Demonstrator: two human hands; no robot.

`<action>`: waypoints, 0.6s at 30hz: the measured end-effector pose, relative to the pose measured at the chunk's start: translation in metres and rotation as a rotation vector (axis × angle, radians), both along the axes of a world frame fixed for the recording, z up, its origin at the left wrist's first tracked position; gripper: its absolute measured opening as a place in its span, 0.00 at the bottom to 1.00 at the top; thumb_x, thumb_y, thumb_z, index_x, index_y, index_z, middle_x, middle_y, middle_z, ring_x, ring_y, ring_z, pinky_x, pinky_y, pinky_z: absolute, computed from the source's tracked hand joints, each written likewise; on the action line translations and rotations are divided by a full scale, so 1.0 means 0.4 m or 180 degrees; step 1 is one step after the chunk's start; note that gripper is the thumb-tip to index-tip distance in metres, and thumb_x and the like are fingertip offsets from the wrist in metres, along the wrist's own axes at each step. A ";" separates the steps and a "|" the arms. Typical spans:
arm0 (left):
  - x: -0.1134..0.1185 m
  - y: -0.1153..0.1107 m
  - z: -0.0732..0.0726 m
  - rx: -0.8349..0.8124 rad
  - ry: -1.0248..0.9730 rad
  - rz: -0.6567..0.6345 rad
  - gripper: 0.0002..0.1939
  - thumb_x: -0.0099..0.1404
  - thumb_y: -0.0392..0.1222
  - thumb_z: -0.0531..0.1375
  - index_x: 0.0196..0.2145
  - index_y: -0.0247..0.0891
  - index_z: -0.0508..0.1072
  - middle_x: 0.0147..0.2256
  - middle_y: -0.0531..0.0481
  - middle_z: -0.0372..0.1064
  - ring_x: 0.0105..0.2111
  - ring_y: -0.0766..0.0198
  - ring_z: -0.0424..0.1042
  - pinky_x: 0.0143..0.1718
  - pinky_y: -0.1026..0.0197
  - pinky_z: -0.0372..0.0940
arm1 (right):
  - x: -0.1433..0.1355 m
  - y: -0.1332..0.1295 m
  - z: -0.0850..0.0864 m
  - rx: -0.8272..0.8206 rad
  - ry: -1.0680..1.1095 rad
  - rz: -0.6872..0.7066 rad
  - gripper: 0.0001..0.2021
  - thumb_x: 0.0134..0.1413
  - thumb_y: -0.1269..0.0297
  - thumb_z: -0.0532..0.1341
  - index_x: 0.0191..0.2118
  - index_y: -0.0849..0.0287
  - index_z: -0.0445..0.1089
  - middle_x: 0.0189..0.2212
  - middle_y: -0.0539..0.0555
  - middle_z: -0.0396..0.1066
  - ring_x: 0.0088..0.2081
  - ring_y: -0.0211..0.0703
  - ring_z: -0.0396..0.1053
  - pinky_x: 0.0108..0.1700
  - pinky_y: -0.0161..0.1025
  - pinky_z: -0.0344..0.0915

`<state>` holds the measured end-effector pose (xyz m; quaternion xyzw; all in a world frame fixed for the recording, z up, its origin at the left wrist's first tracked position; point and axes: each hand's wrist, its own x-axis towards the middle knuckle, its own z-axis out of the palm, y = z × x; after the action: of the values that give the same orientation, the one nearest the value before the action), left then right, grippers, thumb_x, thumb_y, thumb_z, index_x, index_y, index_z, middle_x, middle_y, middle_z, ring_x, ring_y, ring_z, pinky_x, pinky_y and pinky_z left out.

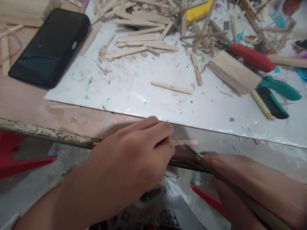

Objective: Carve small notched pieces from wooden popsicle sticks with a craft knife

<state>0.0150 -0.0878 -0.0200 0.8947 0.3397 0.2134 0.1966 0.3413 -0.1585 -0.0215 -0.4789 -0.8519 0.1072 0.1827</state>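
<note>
My left hand [144,147] is closed in the middle, at the near edge of the table. A wooden craft stick [189,142] pokes out to the right from under its fingers; the rest of it is mostly hidden by the hand. Just right of that, my right hand [240,169] grips a carving chisel [242,190] with a long wooden handle and a thin metal blade. The blade points up and left, its tip close to the stick's free end; whether they touch I cannot tell.
A white sheet [134,92] covers much of the table, with loose craft sticks [144,19] heaped at the back. A black phone [50,48] lies left. Right are a wood block [235,72], green-handled pliers [280,88] and a red handle [253,57]. Shavings fill the table's edge [48,132].
</note>
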 end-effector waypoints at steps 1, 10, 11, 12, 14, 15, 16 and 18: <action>0.000 0.000 0.001 0.0001 -0.0002 0.0023 0.13 0.82 0.31 0.58 0.48 0.37 0.84 0.42 0.50 0.76 0.45 0.59 0.71 0.48 0.57 0.68 | 0.001 0.003 -0.002 0.0057 -0.0089 0.0048 0.25 0.64 0.66 0.69 0.64 0.42 0.81 0.54 0.48 0.86 0.48 0.51 0.87 0.46 0.42 0.87; 0.003 0.007 0.005 0.0029 -0.0023 0.0040 0.11 0.81 0.33 0.61 0.47 0.35 0.85 0.40 0.50 0.75 0.43 0.59 0.72 0.46 0.56 0.68 | -0.043 0.020 0.003 0.0259 0.0112 0.0081 0.24 0.63 0.72 0.68 0.62 0.46 0.82 0.54 0.47 0.85 0.51 0.44 0.85 0.64 0.38 0.79; 0.002 0.008 0.006 0.0015 -0.0011 0.0038 0.11 0.81 0.33 0.61 0.47 0.35 0.85 0.41 0.50 0.76 0.43 0.59 0.72 0.46 0.56 0.68 | -0.044 0.020 0.003 0.0230 0.0127 0.0035 0.23 0.64 0.70 0.69 0.61 0.44 0.83 0.53 0.47 0.86 0.50 0.46 0.86 0.61 0.39 0.81; 0.002 0.008 0.007 0.0012 0.0000 0.0048 0.11 0.81 0.33 0.60 0.47 0.35 0.85 0.41 0.50 0.76 0.43 0.59 0.72 0.46 0.55 0.68 | -0.045 0.018 0.003 0.0198 0.0148 -0.0037 0.21 0.64 0.67 0.69 0.60 0.43 0.83 0.51 0.48 0.86 0.50 0.49 0.86 0.57 0.41 0.83; 0.002 0.008 0.008 0.0007 0.0014 0.0066 0.12 0.82 0.34 0.60 0.48 0.36 0.85 0.42 0.50 0.76 0.44 0.59 0.73 0.47 0.55 0.68 | -0.051 0.011 0.003 0.0157 0.0239 -0.0219 0.17 0.65 0.61 0.70 0.57 0.41 0.85 0.45 0.50 0.87 0.48 0.55 0.87 0.47 0.45 0.87; 0.002 0.008 0.009 0.0003 0.0012 0.0076 0.12 0.82 0.34 0.60 0.48 0.36 0.85 0.42 0.50 0.76 0.44 0.59 0.73 0.46 0.56 0.68 | -0.056 0.008 0.002 0.0167 0.0311 -0.0312 0.16 0.65 0.58 0.70 0.56 0.40 0.85 0.43 0.51 0.87 0.48 0.58 0.87 0.43 0.46 0.87; 0.003 0.007 0.009 -0.0008 0.0012 0.0081 0.12 0.82 0.34 0.60 0.48 0.36 0.85 0.42 0.50 0.76 0.44 0.59 0.73 0.45 0.56 0.68 | -0.064 0.005 0.001 0.0174 0.0379 -0.0409 0.15 0.66 0.56 0.70 0.56 0.40 0.85 0.42 0.52 0.86 0.48 0.59 0.87 0.41 0.46 0.87; 0.005 0.007 0.009 -0.0038 0.0007 0.0088 0.12 0.83 0.35 0.60 0.47 0.36 0.85 0.42 0.50 0.77 0.43 0.60 0.72 0.44 0.57 0.68 | -0.081 0.004 0.001 0.0165 0.0448 -0.0488 0.16 0.66 0.56 0.69 0.57 0.40 0.85 0.42 0.52 0.86 0.48 0.59 0.87 0.41 0.46 0.87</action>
<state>0.0169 -0.0850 -0.0166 0.8889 0.3536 0.2130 0.1986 0.3091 -0.1568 -0.0212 -0.5290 -0.8004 0.1042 0.2621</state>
